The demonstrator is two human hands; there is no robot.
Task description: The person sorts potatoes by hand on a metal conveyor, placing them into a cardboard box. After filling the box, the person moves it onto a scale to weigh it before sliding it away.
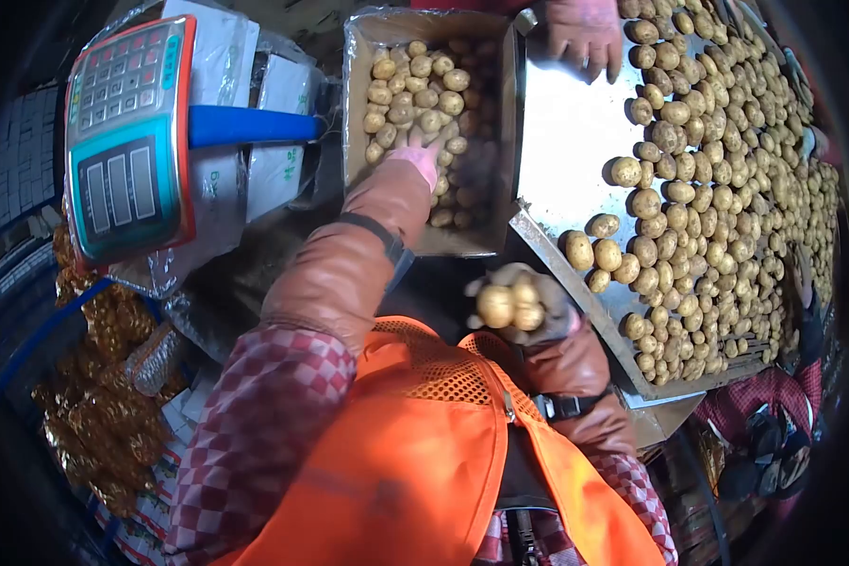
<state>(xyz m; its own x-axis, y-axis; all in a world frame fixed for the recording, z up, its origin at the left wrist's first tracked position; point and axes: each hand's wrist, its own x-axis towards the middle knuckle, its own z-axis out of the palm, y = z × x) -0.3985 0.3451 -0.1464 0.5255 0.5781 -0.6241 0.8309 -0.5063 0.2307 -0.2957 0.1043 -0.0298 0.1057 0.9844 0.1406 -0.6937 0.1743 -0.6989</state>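
Note:
My left hand [421, 154], in a pinkish glove, reaches into an open cardboard box [357, 33] and rests on the potatoes [415, 87] inside. Its fingers look spread, with no potato clearly gripped. Close to my body, between the box and the metal table, my right hand [549, 300] is closed around a few potatoes [511, 307]; motion blurs this gloved hand slightly. Shadow darkens the box's right side, where more potatoes lie.
A sloped metal sorting table [561, 127] carries many loose potatoes [717, 208]. Another person's gloved hand [585, 42] is at its far edge; other workers stand along the right. Left are a digital scale display [127, 141], plastic-wrapped packs [278, 113] and orange mesh bags [99, 415].

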